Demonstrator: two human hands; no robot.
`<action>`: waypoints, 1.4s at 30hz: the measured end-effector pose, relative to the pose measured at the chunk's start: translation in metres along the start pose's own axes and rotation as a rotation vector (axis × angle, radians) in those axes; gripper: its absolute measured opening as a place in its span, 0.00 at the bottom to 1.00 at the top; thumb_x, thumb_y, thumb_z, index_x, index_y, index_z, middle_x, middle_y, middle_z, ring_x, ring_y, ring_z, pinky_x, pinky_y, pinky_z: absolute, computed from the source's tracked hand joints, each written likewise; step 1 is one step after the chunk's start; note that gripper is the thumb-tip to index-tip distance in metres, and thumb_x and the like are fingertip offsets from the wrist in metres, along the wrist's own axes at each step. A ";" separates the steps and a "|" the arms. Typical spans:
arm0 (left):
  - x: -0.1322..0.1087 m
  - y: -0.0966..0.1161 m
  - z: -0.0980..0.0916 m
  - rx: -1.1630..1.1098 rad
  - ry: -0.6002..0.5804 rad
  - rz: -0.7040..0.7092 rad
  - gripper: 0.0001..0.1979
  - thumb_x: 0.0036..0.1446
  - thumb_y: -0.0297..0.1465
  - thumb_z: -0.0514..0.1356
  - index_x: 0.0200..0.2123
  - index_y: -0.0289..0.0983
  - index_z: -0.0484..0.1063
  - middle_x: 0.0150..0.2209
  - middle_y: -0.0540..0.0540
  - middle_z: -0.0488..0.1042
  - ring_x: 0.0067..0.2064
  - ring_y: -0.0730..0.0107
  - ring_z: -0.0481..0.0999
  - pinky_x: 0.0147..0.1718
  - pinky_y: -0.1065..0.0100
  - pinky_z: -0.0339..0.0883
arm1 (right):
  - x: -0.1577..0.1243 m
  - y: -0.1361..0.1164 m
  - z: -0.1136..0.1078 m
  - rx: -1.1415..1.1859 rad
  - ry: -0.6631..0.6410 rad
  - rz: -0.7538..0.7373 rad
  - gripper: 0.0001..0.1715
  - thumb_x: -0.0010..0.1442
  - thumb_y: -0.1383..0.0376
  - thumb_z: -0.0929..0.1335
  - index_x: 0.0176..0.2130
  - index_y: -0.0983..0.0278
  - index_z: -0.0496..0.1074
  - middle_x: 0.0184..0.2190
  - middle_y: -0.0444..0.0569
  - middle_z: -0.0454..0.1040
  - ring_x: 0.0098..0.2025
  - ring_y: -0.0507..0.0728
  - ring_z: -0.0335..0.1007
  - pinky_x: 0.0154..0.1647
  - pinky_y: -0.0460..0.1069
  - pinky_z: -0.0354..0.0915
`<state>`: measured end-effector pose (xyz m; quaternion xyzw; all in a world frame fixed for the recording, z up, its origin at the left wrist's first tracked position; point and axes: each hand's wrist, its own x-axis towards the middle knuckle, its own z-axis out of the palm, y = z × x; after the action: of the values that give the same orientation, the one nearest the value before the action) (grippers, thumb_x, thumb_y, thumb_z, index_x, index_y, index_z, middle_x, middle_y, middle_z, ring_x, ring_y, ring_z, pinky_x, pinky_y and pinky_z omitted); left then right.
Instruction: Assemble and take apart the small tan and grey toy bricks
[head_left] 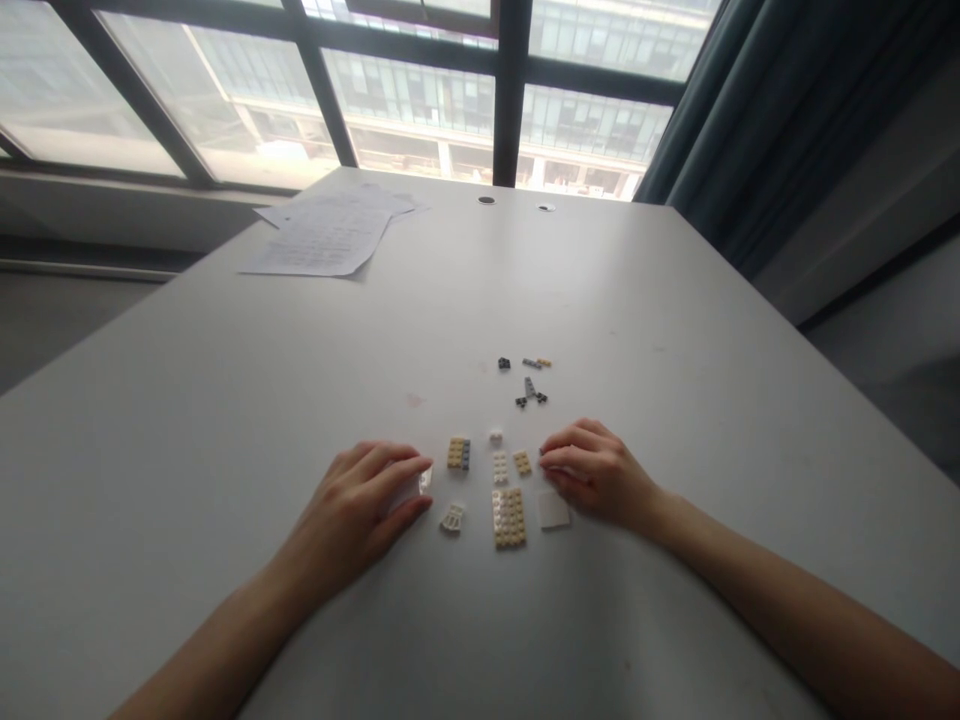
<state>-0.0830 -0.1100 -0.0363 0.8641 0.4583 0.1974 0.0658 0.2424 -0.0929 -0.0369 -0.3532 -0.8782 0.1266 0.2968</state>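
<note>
My left hand (pixel 367 498) rests on the table at the left, thumb and forefinger curved about a small clear-white piece (pixel 426 478). Just right of it are a tan-and-grey studded block (pixel 458 454) and a white slatted piece (pixel 452 517). My right hand (pixel 596 470) has its fingers bent and close together; what they hold, if anything, is hidden. Beside its fingertips lies a small tan plate (pixel 522 462), and a flat white tile (pixel 554 509) is below them. Between the hands lie a large tan studded plate (pixel 509 518), a white studded plate (pixel 500 467) and a tiny white brick (pixel 496 437).
Farther back are a grey wedge piece (pixel 529 388) with dark bits, a small black piece (pixel 504 364) and a thin grey-and-yellow piece (pixel 536 363). Paper sheets (pixel 322 240) lie at the table's far left. Windows and a dark curtain (pixel 735 110) stand behind the white table (pixel 300 380).
</note>
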 end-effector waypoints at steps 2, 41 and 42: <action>0.000 0.000 0.001 -0.001 -0.002 0.005 0.15 0.60 0.40 0.57 0.47 0.42 0.72 0.47 0.44 0.74 0.48 0.58 0.70 0.48 0.57 0.65 | 0.000 0.002 -0.002 0.017 0.032 0.053 0.06 0.60 0.68 0.67 0.38 0.60 0.75 0.37 0.50 0.77 0.40 0.57 0.69 0.45 0.54 0.65; 0.001 0.000 0.000 0.001 -0.004 0.017 0.14 0.60 0.39 0.57 0.48 0.42 0.71 0.47 0.44 0.73 0.49 0.58 0.69 0.49 0.58 0.64 | 0.007 0.001 -0.010 -0.029 -0.149 0.192 0.13 0.59 0.68 0.69 0.45 0.61 0.74 0.44 0.52 0.73 0.47 0.61 0.65 0.50 0.58 0.64; 0.001 -0.001 0.001 0.002 0.004 0.022 0.14 0.60 0.39 0.57 0.48 0.42 0.71 0.47 0.44 0.73 0.49 0.58 0.69 0.49 0.58 0.63 | 0.006 0.001 -0.012 -0.027 -0.146 0.199 0.14 0.59 0.68 0.69 0.46 0.61 0.73 0.44 0.52 0.73 0.47 0.61 0.65 0.50 0.58 0.64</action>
<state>-0.0831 -0.1088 -0.0369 0.8688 0.4491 0.1992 0.0617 0.2471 -0.0881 -0.0254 -0.4324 -0.8596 0.1692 0.2131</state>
